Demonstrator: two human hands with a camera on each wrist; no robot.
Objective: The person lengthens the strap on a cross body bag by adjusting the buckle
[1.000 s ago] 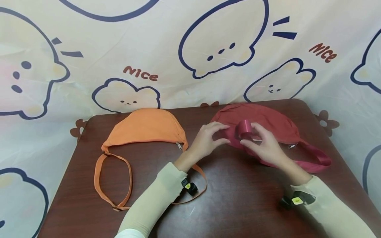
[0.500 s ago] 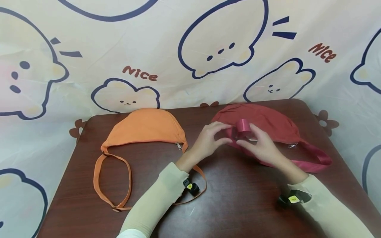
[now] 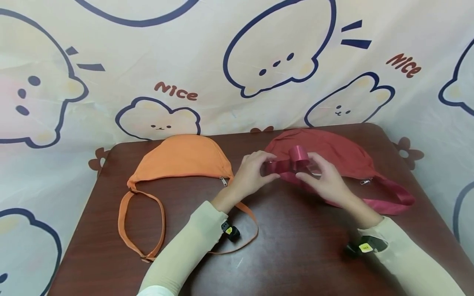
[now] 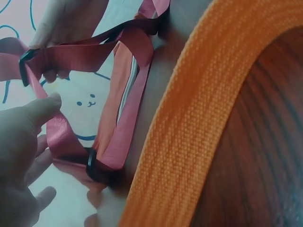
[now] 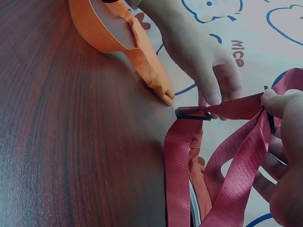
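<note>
A red waist bag (image 3: 322, 148) lies at the back right of the table, its strap (image 3: 298, 154) lifted in front of it. My left hand (image 3: 249, 174) pinches the strap between thumb and fingers close to a black buckle (image 4: 91, 164). With thumb and fingers, my right hand (image 3: 327, 181) grips the strap at a second black slider buckle (image 5: 270, 116). Between the two hands runs a short stretch of strap, and a loop curls up beside the right hand. The bag's pale zip (image 4: 128, 90) shows in the left wrist view.
An orange waist bag (image 3: 185, 158) lies at the back left. Its looped strap (image 3: 161, 218) spreads over the dark wooden table (image 3: 289, 255), partly under my left forearm. A cloth printed with cartoon figures (image 3: 214, 74) hangs behind the table.
My left hand has moved left, away from my right hand, and a stretch of red strap now spans between them. The right hand has shifted slightly left, and the strap loop tilts more.
</note>
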